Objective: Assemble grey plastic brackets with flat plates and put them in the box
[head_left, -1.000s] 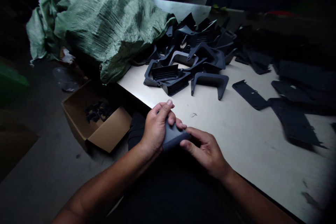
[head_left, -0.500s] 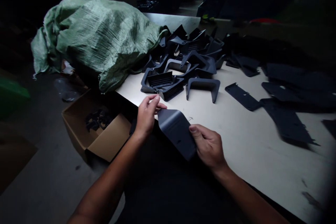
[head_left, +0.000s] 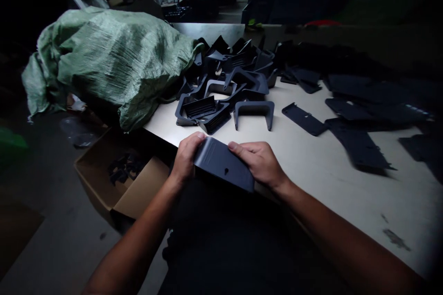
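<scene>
Between my two hands is a dark grey plastic bracket point(head_left: 226, 163), its flat face with a small keyhole-shaped slot turned up toward me. My left hand point(head_left: 187, 156) grips its left end, where the plastic curves over. On the other side my right hand point(head_left: 261, 161) is closed on the far right edge, thumb lying along the top. The fingers beneath the part are hidden. Just beyond, on the light table point(head_left: 311, 184), a U-shaped bracket point(head_left: 254, 108) stands near a heap of similar dark brackets point(head_left: 249, 80).
A green woven sack point(head_left: 110, 60) lies at the table's left end. Below it, an open cardboard box point(head_left: 138, 193) holds dark parts. Flat dark panels point(head_left: 360, 145) are spread over the right side, with a single panel point(head_left: 304, 119) nearer the middle.
My left hand, its fingers loose at the bracket's end before, now grips that end. The bracket has turned flatter, its slot facing me more fully. The whole view has shifted slightly.
</scene>
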